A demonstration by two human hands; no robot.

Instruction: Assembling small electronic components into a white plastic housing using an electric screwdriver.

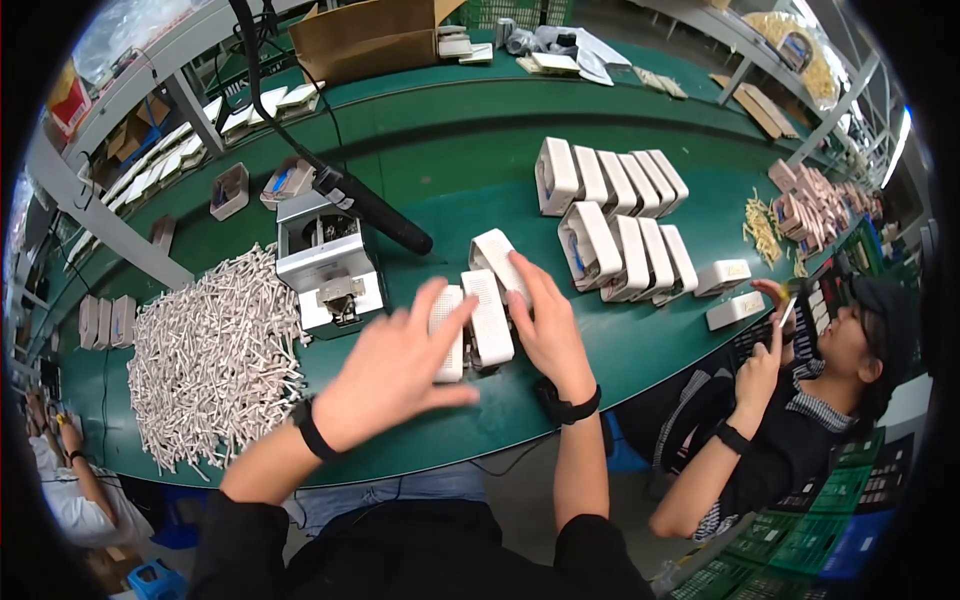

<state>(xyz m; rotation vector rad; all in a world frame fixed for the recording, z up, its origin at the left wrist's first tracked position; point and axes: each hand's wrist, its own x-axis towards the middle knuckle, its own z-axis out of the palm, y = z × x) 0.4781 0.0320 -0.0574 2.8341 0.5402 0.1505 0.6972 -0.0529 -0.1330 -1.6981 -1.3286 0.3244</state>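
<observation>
Looks down from wearer's head, left lens of two | faces outward over green table (pixel 655 335) | sits near left hand (pixel 385 372) and right hand (pixel 550 335) | spans wide fisheye circle

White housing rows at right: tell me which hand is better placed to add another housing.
Probably the right hand: it is nearer the housing rows and right beside the rearmost nearby housing. The left hand is farther off, spread over the two front housings.
</observation>
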